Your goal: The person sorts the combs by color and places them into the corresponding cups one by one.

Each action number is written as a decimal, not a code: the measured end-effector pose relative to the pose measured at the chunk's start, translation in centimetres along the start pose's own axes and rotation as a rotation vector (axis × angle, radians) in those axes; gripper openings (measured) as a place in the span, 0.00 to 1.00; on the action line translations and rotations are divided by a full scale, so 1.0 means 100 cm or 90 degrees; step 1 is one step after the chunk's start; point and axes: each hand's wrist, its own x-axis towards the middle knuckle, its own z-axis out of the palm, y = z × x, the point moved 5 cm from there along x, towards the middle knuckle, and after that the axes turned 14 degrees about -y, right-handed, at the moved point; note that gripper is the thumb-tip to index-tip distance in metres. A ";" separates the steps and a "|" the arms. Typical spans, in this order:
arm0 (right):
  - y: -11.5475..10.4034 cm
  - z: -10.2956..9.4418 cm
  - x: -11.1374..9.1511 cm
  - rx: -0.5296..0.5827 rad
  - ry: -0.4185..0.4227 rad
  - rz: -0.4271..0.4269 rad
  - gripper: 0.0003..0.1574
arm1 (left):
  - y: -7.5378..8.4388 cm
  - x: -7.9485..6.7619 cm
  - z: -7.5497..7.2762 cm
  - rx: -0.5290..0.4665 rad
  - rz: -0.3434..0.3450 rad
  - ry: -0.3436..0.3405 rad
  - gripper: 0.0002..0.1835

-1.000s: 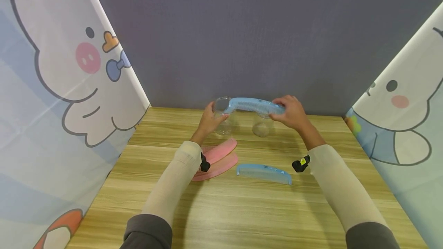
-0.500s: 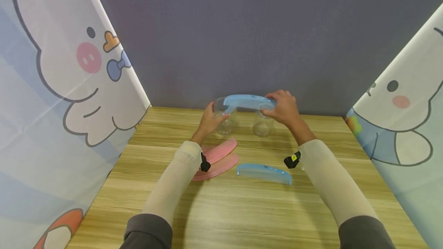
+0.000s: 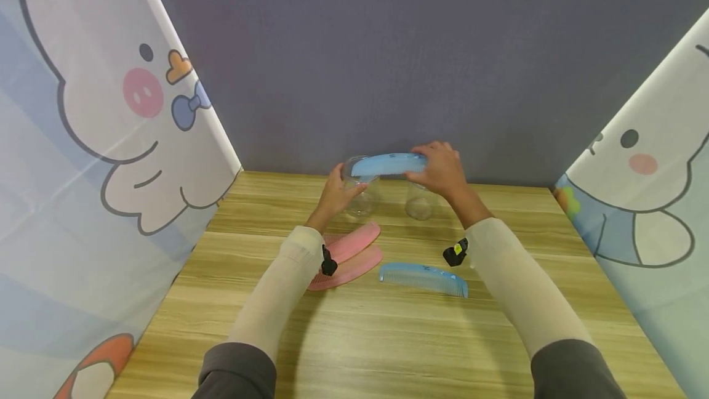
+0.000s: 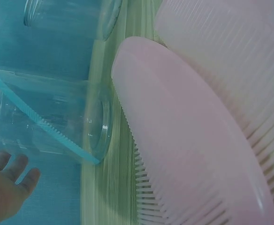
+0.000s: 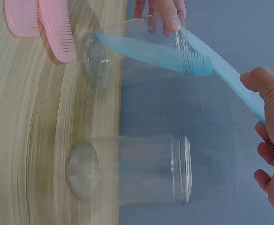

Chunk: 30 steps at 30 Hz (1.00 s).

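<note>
Brings curved light-blue plastic comb [image 3: 384, 164] further left, gripped in right hand [image 3: 441, 169], putting free end at mouth of transparent cylindrical jar [image 3: 362, 203]. Grips jar with left hand [image 3: 334, 194]. Looks nearly lined up, not inserted.

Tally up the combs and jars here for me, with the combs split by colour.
Blue combs: 3 (one in the right hand, one in the gripped jar, one on the table)
Pink combs: 2 (both on the table)
Clear jars: 2 (one gripped by the left hand)
Total: 7
</note>
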 end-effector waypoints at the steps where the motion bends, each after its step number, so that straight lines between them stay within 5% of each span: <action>1: -0.002 0.000 0.001 0.000 0.004 -0.001 0.40 | 0.000 0.000 0.000 0.002 -0.001 -0.001 0.55; 13: -0.013 -0.001 0.004 0.066 0.081 -0.018 0.36 | 0.001 0.001 0.001 0.013 0.004 0.007 0.55; 30: 0.015 0.013 -0.016 0.112 -0.045 -0.022 0.30 | -0.002 0.003 0.000 0.008 0.009 0.021 0.54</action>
